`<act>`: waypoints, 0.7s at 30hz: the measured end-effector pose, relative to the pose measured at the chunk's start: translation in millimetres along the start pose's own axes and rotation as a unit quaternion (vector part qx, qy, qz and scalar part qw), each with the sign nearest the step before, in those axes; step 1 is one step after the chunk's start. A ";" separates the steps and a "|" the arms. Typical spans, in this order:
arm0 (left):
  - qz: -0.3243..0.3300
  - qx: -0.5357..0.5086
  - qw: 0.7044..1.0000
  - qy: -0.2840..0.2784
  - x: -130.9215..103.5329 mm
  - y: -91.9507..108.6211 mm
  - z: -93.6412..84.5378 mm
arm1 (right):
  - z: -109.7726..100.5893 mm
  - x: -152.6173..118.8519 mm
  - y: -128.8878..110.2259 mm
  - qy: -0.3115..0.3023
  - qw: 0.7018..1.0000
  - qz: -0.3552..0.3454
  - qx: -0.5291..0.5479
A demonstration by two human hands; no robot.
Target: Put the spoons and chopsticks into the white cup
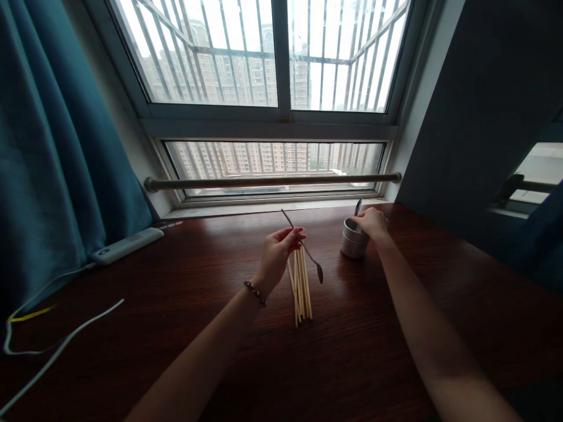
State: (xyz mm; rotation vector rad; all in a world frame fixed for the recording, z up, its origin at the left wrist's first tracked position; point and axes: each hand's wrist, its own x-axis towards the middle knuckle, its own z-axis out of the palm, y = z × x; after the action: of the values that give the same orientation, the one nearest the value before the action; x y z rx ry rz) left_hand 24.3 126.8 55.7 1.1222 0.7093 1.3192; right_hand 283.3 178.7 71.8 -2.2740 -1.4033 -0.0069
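Observation:
My left hand (284,246) pinches the thin handle of a long spoon (313,259), whose bowl hangs down to the right. Under and behind that hand, several light wooden chopsticks (302,293) lie in a loose bundle on the table; their far ends are hidden by the fingers. My right hand (372,223) is closed at the mouth of a pale grey cup (353,243), fingertips at its rim and partly inside. Another spoon (358,206) stands up out of the cup beside those fingers. Whether they grip it or something inside is hidden.
The dark red-brown wooden table (211,252) reaches to the window sill. On the left lie a white power strip (127,245), white cables (65,346) and a yellow strip (33,314). A blue curtain (57,146) hangs there. A metal rail (272,182) crosses the window.

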 end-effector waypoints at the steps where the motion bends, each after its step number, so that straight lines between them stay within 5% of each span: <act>1: -0.001 0.001 1.000 0.000 0.1 -0.1 0.0 | 0.6 0.5 0.2 -0.002 1.000 -0.004 -0.008; 8: 0.006 0.004 1.000 -0.007 0.8 -2.0 -0.9 | 2.5 0.1 0.8 0.009 0.999 -0.028 -0.017; 16: 0.014 0.022 0.999 -0.021 -0.7 -1.6 -1.4 | -13.8 -5.1 -9.2 0.145 0.977 -0.085 0.132; 18: 0.019 0.035 0.999 -0.034 -2.6 -0.1 0.4 | -27.6 -16.9 -21.5 0.096 0.959 -0.143 0.224; 21: 0.030 0.066 0.995 -0.075 -7.8 4.5 6.6 | -47.7 -44.5 -45.0 -0.095 0.893 -0.269 0.347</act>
State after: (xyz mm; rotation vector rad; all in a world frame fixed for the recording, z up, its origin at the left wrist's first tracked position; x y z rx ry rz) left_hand 27.3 117.2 60.7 1.3446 0.6638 1.2378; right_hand 235.0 139.3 120.8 -1.2918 -1.7385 0.4745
